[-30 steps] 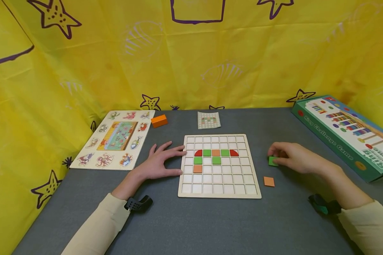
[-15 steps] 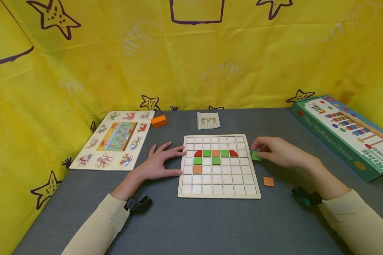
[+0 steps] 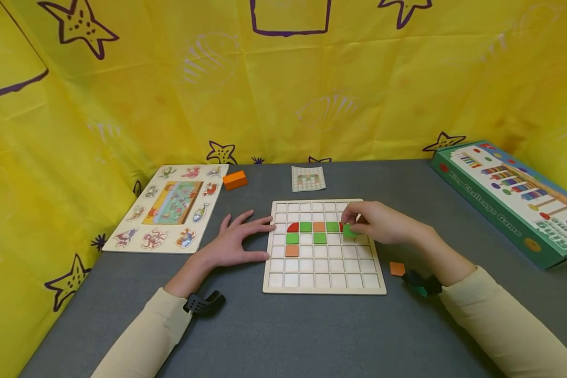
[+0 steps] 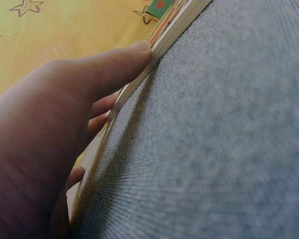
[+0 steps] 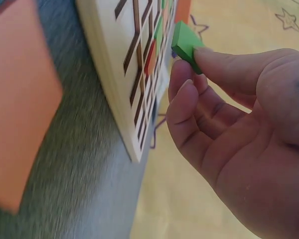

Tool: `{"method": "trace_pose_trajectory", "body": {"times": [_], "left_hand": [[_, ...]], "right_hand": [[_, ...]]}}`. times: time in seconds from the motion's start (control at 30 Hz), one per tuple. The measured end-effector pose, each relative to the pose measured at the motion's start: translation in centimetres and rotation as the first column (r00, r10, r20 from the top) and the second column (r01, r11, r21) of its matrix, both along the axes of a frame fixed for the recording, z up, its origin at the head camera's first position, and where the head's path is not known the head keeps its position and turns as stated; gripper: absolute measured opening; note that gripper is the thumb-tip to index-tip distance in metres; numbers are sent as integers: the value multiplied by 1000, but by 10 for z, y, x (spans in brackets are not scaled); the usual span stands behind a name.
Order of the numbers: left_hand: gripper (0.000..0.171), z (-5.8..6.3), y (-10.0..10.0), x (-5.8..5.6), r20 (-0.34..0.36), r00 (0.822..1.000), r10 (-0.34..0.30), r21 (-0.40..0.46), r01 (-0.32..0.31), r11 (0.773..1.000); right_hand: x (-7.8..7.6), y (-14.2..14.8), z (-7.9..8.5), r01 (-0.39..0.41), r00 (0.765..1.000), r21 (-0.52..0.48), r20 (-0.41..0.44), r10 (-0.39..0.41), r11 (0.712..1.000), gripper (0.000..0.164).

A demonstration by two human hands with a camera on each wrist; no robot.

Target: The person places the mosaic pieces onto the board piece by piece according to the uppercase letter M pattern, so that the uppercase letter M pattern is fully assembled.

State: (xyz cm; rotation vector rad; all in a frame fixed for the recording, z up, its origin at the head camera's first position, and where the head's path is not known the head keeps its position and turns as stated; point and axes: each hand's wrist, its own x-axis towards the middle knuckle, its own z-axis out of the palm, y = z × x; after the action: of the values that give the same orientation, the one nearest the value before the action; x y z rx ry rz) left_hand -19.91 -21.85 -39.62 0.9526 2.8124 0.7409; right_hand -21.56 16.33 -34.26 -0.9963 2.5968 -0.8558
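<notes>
A wooden grid board (image 3: 323,266) lies mid-table, with green and orange square tiles and red quarter-round tiles set in some cells. My right hand (image 3: 382,221) pinches a green square tile (image 5: 185,43) between thumb and fingers, held above the board's right side. It partly covers the right-hand red tile (image 5: 150,58). My left hand (image 3: 233,239) has its fingers spread, with the fingertips and thumb touching the board's left edge; the left wrist view shows the thumb (image 4: 119,64) against that edge. An orange square tile (image 3: 397,269) lies on the table right of the board, near my right wrist.
Behind the board lies a small pattern card (image 3: 308,179). To the left are a sea-animal puzzle board (image 3: 203,226) and an orange block (image 3: 235,180). A green game box (image 3: 496,205) stands at the right. A yellow curtain (image 3: 274,94) hangs behind the table.
My right hand has carried the green tile leftward from the table beside the board to above the board's right columns. The left hand has stayed at the board's left edge.
</notes>
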Motion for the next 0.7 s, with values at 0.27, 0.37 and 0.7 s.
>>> {"method": "trace_pose_trajectory", "body": {"times": [0.27, 0.37, 0.7], "left_hand": [[67, 0, 0, 0, -1, 1000, -1, 1, 1, 1000], [67, 0, 1, 0, 0, 1000, 3, -3, -3, 1000], [66, 0, 1, 0, 6, 1000, 6, -4, -6, 1000]], "right_hand": [[-3, -11, -3, -21, 1000, -2, 5, 21, 1000, 12], [-3, -10, -4, -27, 1000, 2, 11, 27, 1000, 11], [1, -5, -10, -36, 999, 30, 42, 35, 999, 12]]}}
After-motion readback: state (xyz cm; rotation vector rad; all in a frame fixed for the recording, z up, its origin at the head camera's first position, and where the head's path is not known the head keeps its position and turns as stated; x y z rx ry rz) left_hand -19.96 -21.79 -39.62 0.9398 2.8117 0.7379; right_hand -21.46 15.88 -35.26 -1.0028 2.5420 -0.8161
